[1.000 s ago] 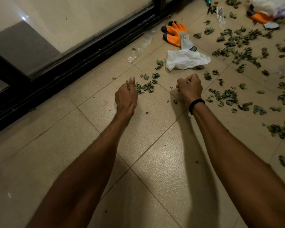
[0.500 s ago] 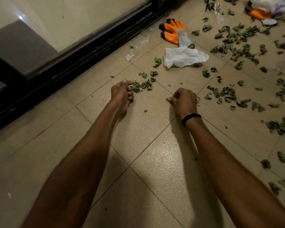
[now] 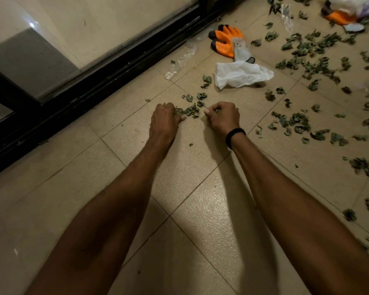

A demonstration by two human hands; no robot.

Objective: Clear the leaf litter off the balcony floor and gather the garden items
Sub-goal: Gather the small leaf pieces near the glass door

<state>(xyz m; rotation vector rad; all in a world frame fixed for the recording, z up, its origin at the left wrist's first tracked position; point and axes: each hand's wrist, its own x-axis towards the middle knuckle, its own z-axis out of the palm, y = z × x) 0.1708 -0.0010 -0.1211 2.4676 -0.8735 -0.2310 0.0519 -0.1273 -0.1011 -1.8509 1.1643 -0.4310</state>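
Leaf litter (image 3: 189, 111) of dry curled green scraps sits heaped on the beige tiled floor (image 3: 179, 177) between my fists; left hand (image 3: 165, 120) and right hand (image 3: 221, 118) each curl round a clump, flanking the heap to rake it together, I reckon; orange rubber gloves (image 3: 225, 40) lie beyond

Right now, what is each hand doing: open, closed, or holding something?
Left hand: closed, fingers curled round leaves.
Right hand: closed, pinching a few more leaves.
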